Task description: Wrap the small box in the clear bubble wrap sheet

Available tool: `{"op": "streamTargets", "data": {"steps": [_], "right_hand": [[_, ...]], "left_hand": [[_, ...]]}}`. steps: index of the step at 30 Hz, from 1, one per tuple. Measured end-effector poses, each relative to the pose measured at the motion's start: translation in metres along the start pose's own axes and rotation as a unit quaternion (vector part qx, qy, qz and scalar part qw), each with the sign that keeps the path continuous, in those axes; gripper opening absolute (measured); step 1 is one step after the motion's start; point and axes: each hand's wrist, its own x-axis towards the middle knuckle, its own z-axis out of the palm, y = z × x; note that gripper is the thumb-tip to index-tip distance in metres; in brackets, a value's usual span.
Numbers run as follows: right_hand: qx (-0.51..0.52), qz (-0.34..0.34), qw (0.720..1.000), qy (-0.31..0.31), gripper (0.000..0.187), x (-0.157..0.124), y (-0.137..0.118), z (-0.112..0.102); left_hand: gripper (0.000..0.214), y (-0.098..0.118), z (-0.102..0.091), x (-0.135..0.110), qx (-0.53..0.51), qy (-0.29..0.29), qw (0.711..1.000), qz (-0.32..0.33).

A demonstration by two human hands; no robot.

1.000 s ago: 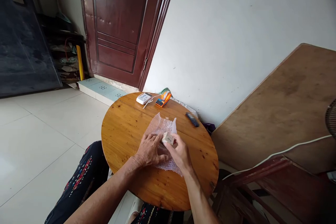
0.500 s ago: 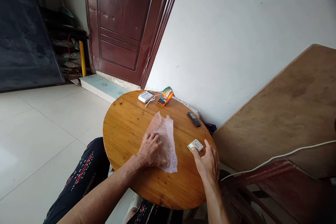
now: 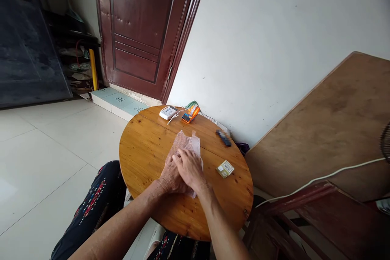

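Head view: left hand (image 3: 171, 178) lies on a sheet of bubble wrap (image 3: 183, 142) atop the round wooden table (image 3: 138, 146); its fingers are partly covered, so their grip cannot be told. Right hand (image 3: 190, 168) overlaps it, fingers extended and close together. Bubble wrap shows beyond both hands. Small labelled item (image 3: 225, 169) lies right of the right hand, untouched. White device (image 3: 168, 112) sits well beyond the hands.

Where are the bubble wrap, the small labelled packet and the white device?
Bubble wrap (image 3: 185, 142): head view, its exposed far part.
Small labelled packet (image 3: 225, 169): head view, middle of its upper face.
White device (image 3: 168, 112): head view, its top face.
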Motion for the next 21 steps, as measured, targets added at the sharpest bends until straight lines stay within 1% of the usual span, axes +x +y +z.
{"op": "streamTargets", "data": {"steps": [1,2,3,4,5,6,8,11,17,21], "right_hand": [[-0.014,0.03,0.999,-0.022,0.037,0.001,0.014,0.002],[-0.026,0.061,0.997,-0.029,0.039,0.0,0.029,0.004],[-0.038,0.088,0.995,-0.028,0.042,-0.003,0.044,0.006],[-0.053,0.112,0.992,-0.02,0.044,-0.007,0.057,0.01],[-0.068,0.135,0.988,-0.013,0.045,-0.012,0.068,0.014],[-0.084,0.143,0.986,-0.004,0.045,-0.017,0.077,0.019],[-0.117,0.13,0.985,0.013,0.046,-0.026,0.087,0.028],[-0.139,0.121,0.983,0.024,0.045,-0.031,0.089,0.037],[-0.139,0.117,0.983,0.027,0.046,-0.023,0.089,0.037],[-0.136,0.11,0.984,0.041,0.047,-0.023,0.089,0.037]], "left_hand": [[0.044,-0.002,-0.004,0.0,0.01,-0.027,0.999,0.028],[0.051,-0.004,-0.008,-0.001,0.035,-0.062,0.995,0.076],[0.062,-0.007,-0.012,-0.002,0.067,-0.094,0.985,0.129],[0.071,-0.01,-0.014,-0.003,0.103,-0.118,0.974,0.164],[0.077,-0.012,-0.015,-0.003,0.14,-0.137,0.963,0.187],[0.078,-0.014,-0.015,-0.004,0.17,-0.146,0.954,0.198],[0.076,-0.016,-0.014,-0.003,0.197,-0.144,0.949,0.198],[0.075,-0.017,-0.012,-0.001,0.212,-0.139,0.945,0.205],[0.062,-0.018,-0.013,0.005,0.231,-0.136,0.941,0.206],[0.052,-0.018,-0.016,0.007,0.234,-0.136,0.939,0.21]]}}
